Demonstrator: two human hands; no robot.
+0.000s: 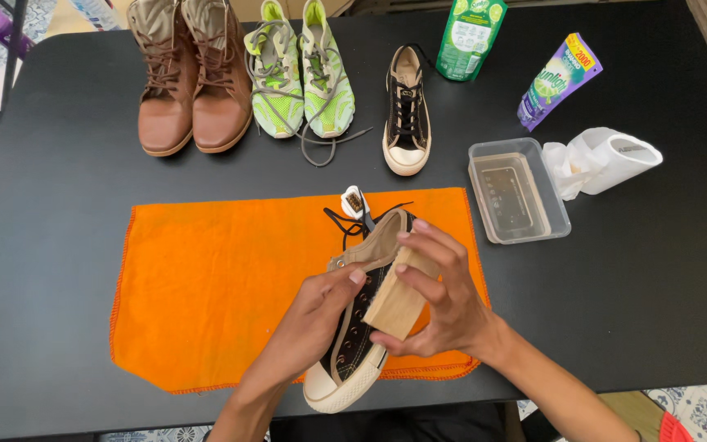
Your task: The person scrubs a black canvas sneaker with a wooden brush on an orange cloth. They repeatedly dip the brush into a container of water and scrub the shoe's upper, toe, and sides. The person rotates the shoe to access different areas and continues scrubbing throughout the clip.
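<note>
Orange cloth (222,286) under work, catching dirt, I judge. My left hand (312,315) clamps black sneaker (353,344) steady; right hand (439,299) fingers wrapped round wooden brush (398,307) against its side.

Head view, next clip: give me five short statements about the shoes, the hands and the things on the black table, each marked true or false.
1. The left hand holds a black canvas sneaker with a white rubber toe cap over the orange cloth. True.
2. The right hand holds a metal spoon. False: it holds a pale wooden block-shaped brush against the sneaker.
3. The clear plastic tub lies on the orange cloth. False: it stands on the bare black table, right of the cloth.
4. A pair of brown leather boots stands left of the pair of neon green running shoes. True.
5. Both black sneakers are in hand. False: the second black sneaker stands on the table.
</note>
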